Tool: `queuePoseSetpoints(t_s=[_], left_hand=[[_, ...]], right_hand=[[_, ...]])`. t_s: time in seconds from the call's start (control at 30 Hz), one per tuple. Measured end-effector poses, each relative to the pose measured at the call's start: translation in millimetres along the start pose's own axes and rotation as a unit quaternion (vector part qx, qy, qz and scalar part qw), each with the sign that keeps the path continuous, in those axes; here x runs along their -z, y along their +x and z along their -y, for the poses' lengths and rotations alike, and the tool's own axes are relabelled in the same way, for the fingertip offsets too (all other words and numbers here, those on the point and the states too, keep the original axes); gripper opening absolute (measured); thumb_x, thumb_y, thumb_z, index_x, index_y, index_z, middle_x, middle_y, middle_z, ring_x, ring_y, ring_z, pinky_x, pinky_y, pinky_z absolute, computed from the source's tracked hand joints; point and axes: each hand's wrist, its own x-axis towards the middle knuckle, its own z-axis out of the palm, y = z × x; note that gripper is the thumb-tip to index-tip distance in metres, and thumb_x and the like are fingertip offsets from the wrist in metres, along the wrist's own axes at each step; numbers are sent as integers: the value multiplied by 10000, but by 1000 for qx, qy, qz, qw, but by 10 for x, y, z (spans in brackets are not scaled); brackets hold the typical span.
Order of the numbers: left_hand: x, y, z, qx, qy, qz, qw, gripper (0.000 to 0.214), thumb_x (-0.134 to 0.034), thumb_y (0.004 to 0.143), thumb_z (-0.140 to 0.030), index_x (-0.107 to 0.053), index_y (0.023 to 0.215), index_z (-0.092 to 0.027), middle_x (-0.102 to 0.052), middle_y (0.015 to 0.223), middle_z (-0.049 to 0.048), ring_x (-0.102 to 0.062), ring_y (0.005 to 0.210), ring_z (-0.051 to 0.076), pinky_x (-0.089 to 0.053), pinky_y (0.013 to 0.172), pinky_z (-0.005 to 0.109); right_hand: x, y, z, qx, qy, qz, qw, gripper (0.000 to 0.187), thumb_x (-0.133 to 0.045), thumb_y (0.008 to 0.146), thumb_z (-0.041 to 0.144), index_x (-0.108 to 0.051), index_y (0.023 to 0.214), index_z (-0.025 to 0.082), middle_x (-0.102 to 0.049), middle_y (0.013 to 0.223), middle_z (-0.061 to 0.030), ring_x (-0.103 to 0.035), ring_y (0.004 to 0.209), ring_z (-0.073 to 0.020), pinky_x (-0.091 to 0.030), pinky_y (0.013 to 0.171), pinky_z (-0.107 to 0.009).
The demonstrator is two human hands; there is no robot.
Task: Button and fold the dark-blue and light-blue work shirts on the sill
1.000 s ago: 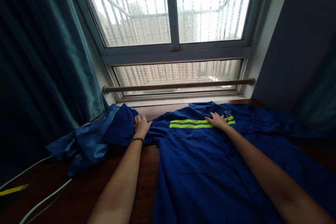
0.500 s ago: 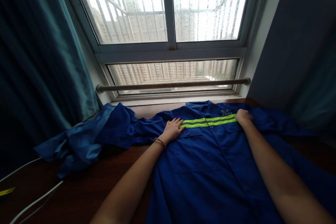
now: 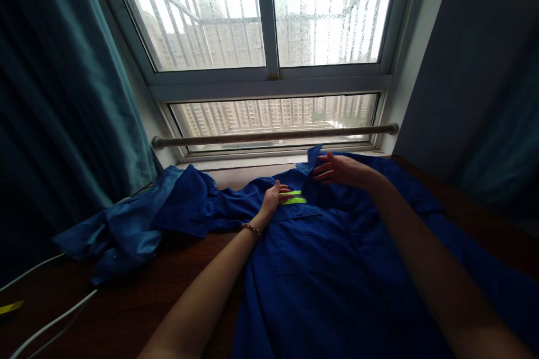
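Blue work jacket with the reflective strip was lying at about 5 o'clock, clock face centred on the view, on a dark brown wooden surface under the window at 12. Half a second earlier the front was spread out and that yellow-green strip ran nearly full length between the two hands; now only a short bit peeked out near 6 o'clock, the rest under dark blue cloth. The right hand had gone from the strip's far end at 4 o'clock in to about 3, up off the jacket front, with a blurry lifted cloth edge right at its fingertips. Fingers looked spread, but honestly can't tell if it was gripping that edge or just pushing it. Left hand had barely budged: on the chest around 6 o'clock, fingers loosely spread on the strip's near end, no pinch that I could see. Sleeve stuff toward 3–4 o'clock didn't reach out as far either, so my read is that side got flipped over across the front while the left side stayed flat. Crumpled lighter blue cloth between 8 and 9 o'clock looked pretty much unchanged, jacket's left sleeve running up to it.
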Motion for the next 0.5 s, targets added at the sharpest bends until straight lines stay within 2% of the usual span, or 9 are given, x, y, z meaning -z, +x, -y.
queuePoseSetpoints(t_s=[0.07,0.1,0.17,0.2,0.3,0.4,0.43,0.5], left_hand=[[69,7,-51,79,-118,30,989,643,-196,826,-596,-530,1065,-101,-630,971,152,-614,869,235,-493,750,376],[109,2,-74,114,-168,47,978,664,-212,805,-628,-540,1037,-100,-641,919,146,-625,818,232,-509,700,368],[187,-25,-110,178,-251,72,949,639,-327,757,-658,-560,967,-102,-645,843,127,-629,744,216,-520,643,343],[221,-45,-124,193,-259,81,943,597,-406,737,-639,-563,947,-102,-642,817,114,-625,703,200,-522,616,325],[306,-102,-158,191,-191,132,954,485,-676,635,-414,-550,1006,-128,-619,797,63,-593,583,137,-504,524,256],[371,-104,-184,190,-79,201,958,638,-755,518,-143,-511,1106,-183,-592,771,19,-575,553,118,-491,506,237],[388,-85,-186,184,-44,185,964,650,-742,521,-106,-500,1119,-186,-585,752,13,-578,563,120,-493,524,240],[419,-23,-172,152,28,89,984,580,-686,606,-113,-469,1142,-164,-580,738,21,-585,594,123,-493,567,245]], right_hand=[[-177,61,-112,-41,-47,80,995,582,-357,818,572,-402,1236,170,-575,1104,-99,-583,908,-191,-471,816,-374],[-204,92,-175,-58,-94,82,990,603,-386,795,591,-410,1241,186,-564,1131,-90,-571,940,-203,-461,831,-379],[-159,155,-299,-63,-195,38,978,634,-428,760,610,-431,1242,197,-558,1151,-79,-548,986,-224,-441,856,-374],[-104,186,-358,-57,-240,12,969,650,-443,751,609,-434,1247,189,-560,1152,-79,-539,1001,-233,-432,866,-366],[101,268,-530,-66,-382,-37,921,657,-481,746,572,-443,1255,158,-549,1178,-91,-510,1058,-246,-402,898,-319],[277,323,-695,-123,-491,-54,861,633,-559,713,512,-488,1221,141,-505,1233,-109,-458,1127,-272,-362,936,-320],[324,335,-743,-138,-505,-59,850,628,-578,701,497,-502,1206,131,-499,1238,-119,-449,1135,-283,-353,942,-335],[405,355,-823,-154,-510,-66,844,616,-598,690,473,-521,1182,111,-506,1226,-136,-456,1124,-293,-353,936,-353]])
